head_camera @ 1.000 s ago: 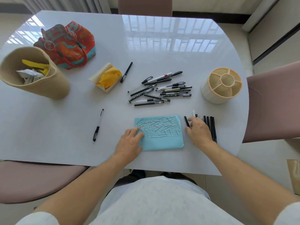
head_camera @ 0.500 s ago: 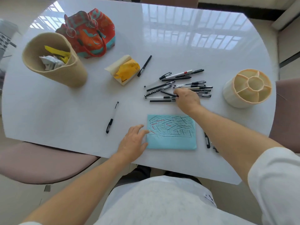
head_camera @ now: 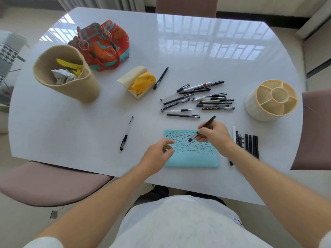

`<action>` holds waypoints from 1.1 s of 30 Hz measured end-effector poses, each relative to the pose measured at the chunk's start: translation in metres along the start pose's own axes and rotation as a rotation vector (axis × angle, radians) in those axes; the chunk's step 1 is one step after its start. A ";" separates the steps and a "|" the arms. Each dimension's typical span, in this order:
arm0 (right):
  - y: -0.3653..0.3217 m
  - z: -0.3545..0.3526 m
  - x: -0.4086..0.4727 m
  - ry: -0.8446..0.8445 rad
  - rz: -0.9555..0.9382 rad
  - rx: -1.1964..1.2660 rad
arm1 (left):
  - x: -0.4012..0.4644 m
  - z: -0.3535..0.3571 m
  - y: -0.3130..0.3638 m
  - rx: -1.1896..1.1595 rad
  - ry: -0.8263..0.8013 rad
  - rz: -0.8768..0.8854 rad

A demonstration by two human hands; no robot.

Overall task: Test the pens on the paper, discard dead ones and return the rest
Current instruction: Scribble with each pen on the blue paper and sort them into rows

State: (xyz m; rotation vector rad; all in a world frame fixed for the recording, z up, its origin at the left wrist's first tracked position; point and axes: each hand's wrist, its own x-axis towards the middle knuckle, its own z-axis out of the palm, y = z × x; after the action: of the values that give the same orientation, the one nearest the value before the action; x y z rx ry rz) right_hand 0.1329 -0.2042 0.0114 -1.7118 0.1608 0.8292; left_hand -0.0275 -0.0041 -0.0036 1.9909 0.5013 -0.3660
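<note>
The white desk (head_camera: 179,56) carries a woven bin (head_camera: 71,86), a divided pen holder (head_camera: 271,100), a blue paper (head_camera: 191,154) already thick with strokes, and a loose pile of pens (head_camera: 200,100). The right hand (head_camera: 213,135) pinches a black pen (head_camera: 202,128), capped end low over the paper. The left hand (head_camera: 159,154) hovers at the paper's edge, fingers loosely curled, holding nothing. With so little bare paper left, a faint line could go unnoticed — a working pen binned.

Single head-worn view, wide-angle: looks forward and steeply down from above the seated person (torso at bottom edge) onto the white table (head_camera: 197,51), close over both forearms.
</note>
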 end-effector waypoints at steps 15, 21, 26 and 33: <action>0.070 0.031 -0.068 0.389 0.059 0.337 | -0.009 0.007 -0.001 0.440 -0.160 0.123; 0.078 0.008 -0.063 0.256 -0.060 0.167 | -0.021 -0.022 -0.046 0.599 -0.042 0.256; 0.089 0.030 -0.060 0.156 -0.175 -0.142 | -0.021 -0.005 -0.045 0.595 -0.074 0.457; 0.091 0.031 -0.059 0.111 -0.316 -0.457 | -0.020 0.001 -0.045 0.603 -0.071 0.454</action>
State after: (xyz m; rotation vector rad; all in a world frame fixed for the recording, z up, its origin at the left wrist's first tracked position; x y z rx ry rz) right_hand 0.0288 -0.2245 -0.0283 -2.1421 -0.2388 0.5600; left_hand -0.0670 0.0099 -0.0295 2.5791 -0.1400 -0.3216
